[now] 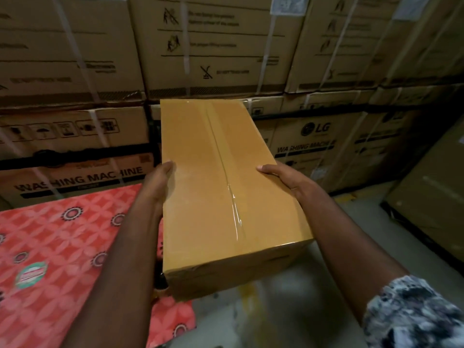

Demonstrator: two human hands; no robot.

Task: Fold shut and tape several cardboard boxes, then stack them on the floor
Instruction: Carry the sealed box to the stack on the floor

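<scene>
The cardboard box [221,197], top seam taped, is held clear above the floor [346,222]. Left hand [160,179] and right hand [281,178] grip opposite long sides, thumbs on top, the other fingers hidden beneath. This balanced hold probably keeps it level for stacking.

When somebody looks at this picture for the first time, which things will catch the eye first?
First the tan cardboard box in the centre, its top seam sealed with clear tape, held at its sides by the left hand and the right hand. Next the red patterned mat at lower left, and behind everything the wall of large brown cartons printed WASHING MACHINE.
</scene>
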